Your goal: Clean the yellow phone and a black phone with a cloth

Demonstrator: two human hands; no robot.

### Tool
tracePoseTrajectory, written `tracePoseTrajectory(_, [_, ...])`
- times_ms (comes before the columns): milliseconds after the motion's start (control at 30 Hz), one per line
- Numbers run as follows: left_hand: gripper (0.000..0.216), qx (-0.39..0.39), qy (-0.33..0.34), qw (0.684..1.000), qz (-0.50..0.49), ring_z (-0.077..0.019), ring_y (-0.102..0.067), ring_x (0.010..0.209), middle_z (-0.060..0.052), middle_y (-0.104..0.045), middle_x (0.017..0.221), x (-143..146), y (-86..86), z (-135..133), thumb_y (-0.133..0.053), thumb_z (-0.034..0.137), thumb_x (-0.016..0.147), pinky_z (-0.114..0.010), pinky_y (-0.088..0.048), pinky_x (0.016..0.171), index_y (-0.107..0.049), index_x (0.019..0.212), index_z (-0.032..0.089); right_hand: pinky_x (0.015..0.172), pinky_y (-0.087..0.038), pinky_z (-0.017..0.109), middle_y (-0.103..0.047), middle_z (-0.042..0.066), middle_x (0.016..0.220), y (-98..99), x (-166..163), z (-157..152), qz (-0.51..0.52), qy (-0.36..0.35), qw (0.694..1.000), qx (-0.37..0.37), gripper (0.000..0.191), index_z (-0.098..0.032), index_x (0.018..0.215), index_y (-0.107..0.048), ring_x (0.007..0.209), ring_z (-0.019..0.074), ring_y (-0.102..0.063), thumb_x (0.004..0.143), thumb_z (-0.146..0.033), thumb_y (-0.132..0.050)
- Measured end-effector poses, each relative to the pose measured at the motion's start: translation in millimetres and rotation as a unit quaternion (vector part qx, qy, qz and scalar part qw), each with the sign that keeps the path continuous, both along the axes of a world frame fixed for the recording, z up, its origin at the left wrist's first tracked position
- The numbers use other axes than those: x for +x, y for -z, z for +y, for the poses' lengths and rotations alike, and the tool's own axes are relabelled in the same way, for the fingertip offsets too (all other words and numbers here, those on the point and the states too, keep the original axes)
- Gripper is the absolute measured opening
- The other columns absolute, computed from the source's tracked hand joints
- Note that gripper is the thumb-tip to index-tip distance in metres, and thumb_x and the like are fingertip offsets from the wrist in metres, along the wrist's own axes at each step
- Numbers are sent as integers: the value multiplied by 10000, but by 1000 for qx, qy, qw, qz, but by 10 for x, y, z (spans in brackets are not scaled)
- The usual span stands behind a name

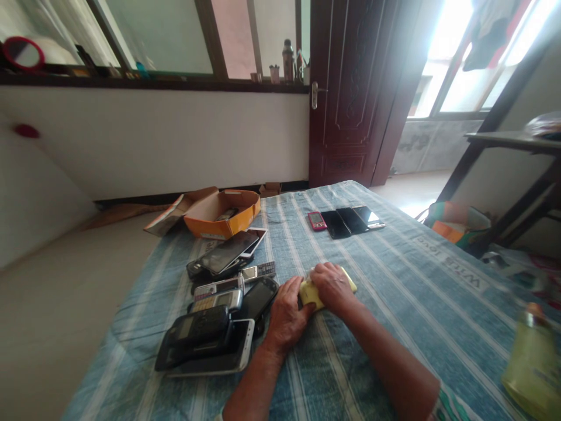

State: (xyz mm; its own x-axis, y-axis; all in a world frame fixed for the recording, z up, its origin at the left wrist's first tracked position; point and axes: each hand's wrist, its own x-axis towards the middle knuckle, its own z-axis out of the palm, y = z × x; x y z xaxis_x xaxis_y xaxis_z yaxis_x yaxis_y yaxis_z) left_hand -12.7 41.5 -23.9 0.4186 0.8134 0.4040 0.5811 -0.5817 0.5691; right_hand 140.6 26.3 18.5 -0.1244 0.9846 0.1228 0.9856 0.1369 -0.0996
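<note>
To the near right of the orange box [239, 225], the left hand [288, 309] held one end of a yellow item [310, 296] while the right hand's [332, 285] grip closed over its top, seemingly to keep it steady.

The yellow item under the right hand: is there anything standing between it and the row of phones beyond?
Nothing visible does: beyond the right hand, only striped cloth separates the yellow item from the row of phones.

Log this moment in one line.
left hand: holding yellow item; right hand: on same item; left side: piled phones; beyond: phone row
</note>
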Motion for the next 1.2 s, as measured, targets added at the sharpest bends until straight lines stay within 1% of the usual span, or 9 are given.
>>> tracePoseTrajectory(267, [535,-24,-12,1000,10,-297,-571,1153,-140,-623,1228,30,-116,-57,-693,156,676,-484,-452,1019,-581,1199,138,750,-345,306,-632,80,1015,13,337,-26,-3,139,990,-15,276,-188,913,-682,949,214,-533,918,-134,-410])
tracePoseTrajectory(367, [538,-26,-12,1000,9,-295,-570,1154,-138,-621,1230,33,-127,-65,-695,156,678,-476,-450,1023,-579,1204,140,743,-351,303,-629,86,1022,26,372,-28,-8,165,986,-18,284,-181,906,-681,954,217,-532,916,-121,-403])
tracePoseTrajectory(467, [552,-35,-18,999,13,-301,-567,1160,-153,-618,1232,42,-125,-61,-696,144,672,-471,-447,1029,-575,1209,118,759,-354,312,-627,92,1012,27,299,-28,-15,138,990,-12,270,-180,883,-679,954,223,-523,918,-130,-417])
tracePoseTrajectory(533, [562,-38,-17,999,14,-308,-564,1168,-163,-614,1238,45,-107,-49,-702,149,667,-481,-444,1032,-572,1212,108,765,-355,320,-626,95,1001,30,188,-28,-17,96,995,-4,244,-178,885,-675,954,227,-515,919,-145,-437])
tracePoseTrajectory(667, [561,-32,-2,999,5,-317,-557,1184,-192,-606,1245,31,-43,-15,-705,204,697,-490,-434,1042,-557,1222,77,756,-360,324,-627,87,987,50,-76,-21,-3,-21,1000,3,186,-180,927,-660,939,223,-510,925,-186,-475])
tracePoseTrajectory(767, [560,-24,7,1000,-2,-313,-557,1188,-197,-605,1246,14,-17,0,-698,235,717,-485,-436,1043,-547,1232,73,757,-360,325,-628,89,982,54,-157,-7,9,-57,998,7,172,-173,943,-657,936,223,-512,928,-217,-491])
tracePoseTrajectory(867, [568,-24,0,1000,10,-318,-560,1182,-179,-608,1249,13,-38,-5,-707,217,697,-506,-443,1033,-554,1230,98,750,-356,321,-630,94,991,35,-61,1,0,-25,1000,4,174,-166,934,-660,941,223,-518,921,-197,-489])
tracePoseTrajectory(1067, [549,-30,-14,999,24,-310,-565,1170,-161,-619,1239,42,-119,-41,-704,159,675,-494,-444,1035,-579,1207,103,754,-350,308,-632,78,1017,19,344,-45,3,114,993,-12,258,-185,926,-671,943,216,-533,909,-115,-424])
tracePoseTrajectory(1200, [539,-29,-11,999,25,-301,-568,1160,-158,-619,1238,45,-127,-51,-703,152,682,-479,-444,1035,-582,1204,104,771,-358,281,-637,78,1044,32,449,-124,15,148,989,-14,286,-177,1001,-663,950,203,-534,905,-89,-408])
